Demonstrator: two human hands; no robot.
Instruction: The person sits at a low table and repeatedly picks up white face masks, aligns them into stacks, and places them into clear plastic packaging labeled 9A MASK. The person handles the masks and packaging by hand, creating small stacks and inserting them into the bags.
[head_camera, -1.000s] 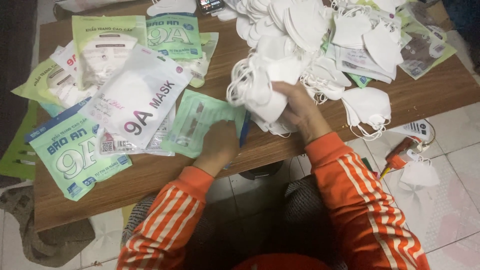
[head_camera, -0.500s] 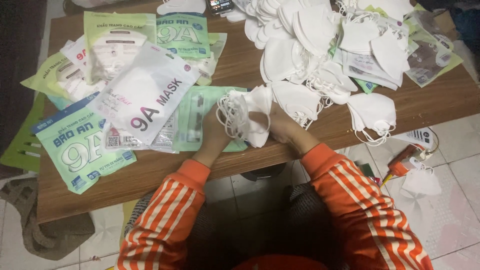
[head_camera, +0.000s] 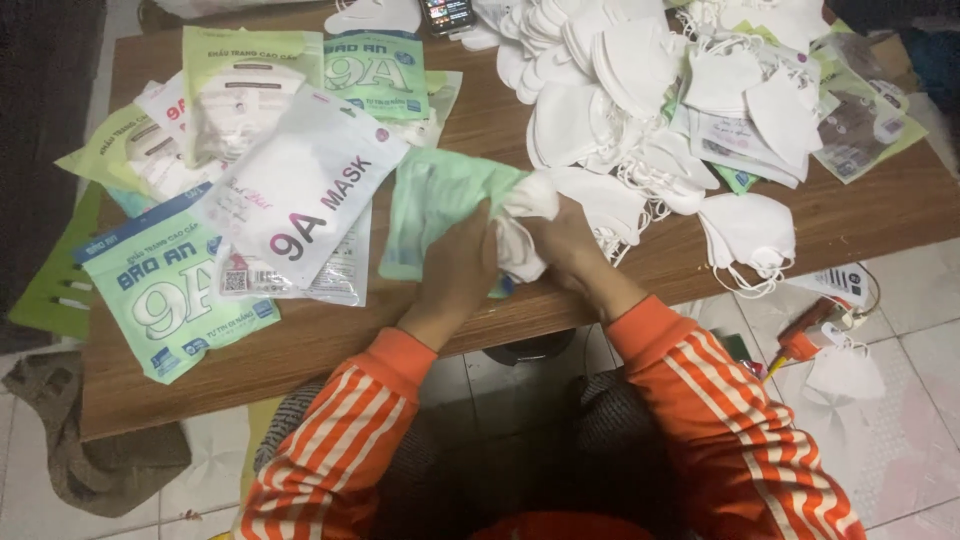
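My left hand (head_camera: 455, 265) holds the open end of a light green plastic pouch (head_camera: 435, 205) that lies on the wooden table (head_camera: 300, 350). My right hand (head_camera: 570, 245) grips a small stack of white face masks (head_camera: 520, 225) and presses it into the mouth of that pouch. Both hands meet near the table's front edge. Both arms wear orange sleeves with white stripes.
A heap of loose white masks (head_camera: 640, 90) covers the table's back right. Packed mask pouches in white and green (head_camera: 290, 180) lie at the left. A phone (head_camera: 447, 14) rests at the far edge. On the tiled floor at the right lie an orange tool (head_camera: 810, 335) and a mask (head_camera: 845, 372).
My right hand carried the stack of masks from the heap leftward to the green pouch. My left hand took hold of the pouch's opening, and the masks now sit at its mouth.
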